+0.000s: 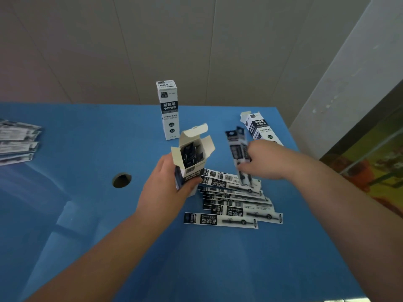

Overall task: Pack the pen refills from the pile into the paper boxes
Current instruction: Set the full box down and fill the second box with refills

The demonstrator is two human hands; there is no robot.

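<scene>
My left hand (168,188) grips an open paper box (192,158) tilted upright, its top flaps spread and dark refill packs showing inside. My right hand (263,160) pinches a couple of packaged pen refills (238,151), held nearly upright just right of the box and above the pile. The pile of refills (235,199) lies flat on the blue table below both hands, several black-and-white sleeves fanned out. A closed box (169,110) stands upright behind. Another box (259,127) lies on its side at the back right, partly hidden by my right hand.
The blue table (87,214) has a round cable hole (121,180) left of my left hand. A second stack of refill packs (17,141) lies at the far left edge. A wall runs behind the table; its right edge falls off near a colourful floor.
</scene>
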